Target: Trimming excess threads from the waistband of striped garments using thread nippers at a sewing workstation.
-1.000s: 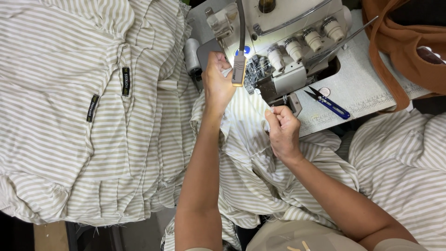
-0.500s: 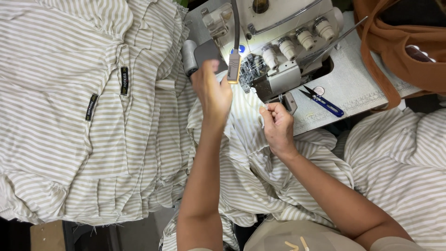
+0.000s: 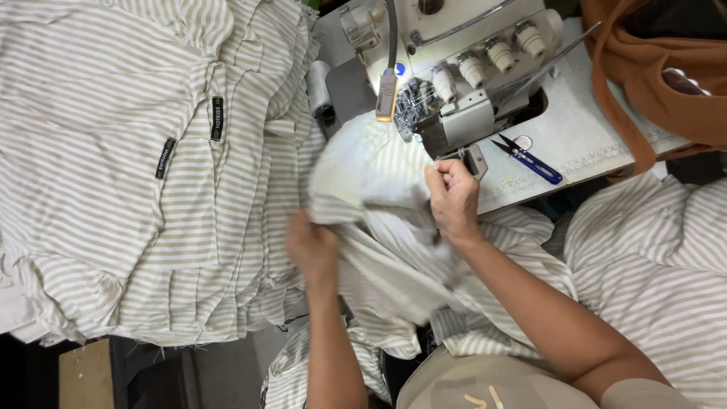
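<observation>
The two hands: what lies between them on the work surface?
In the head view, a striped garment spans the gap between the left hand and the right hand. Both hands grip it, just before the sewing machine.

Garment stack (image 3: 129,174) left of sewing machine (image 3: 454,68); snips (image 3: 530,159) right.

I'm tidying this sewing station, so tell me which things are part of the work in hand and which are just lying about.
In use:
- striped garment, gripped by the left hand and right hand
- sewing machine, with the garment lying just in front of it

Lying about:
- blue thread snips on the machine table
- stack of striped garments, on the left
- brown cloth
</observation>
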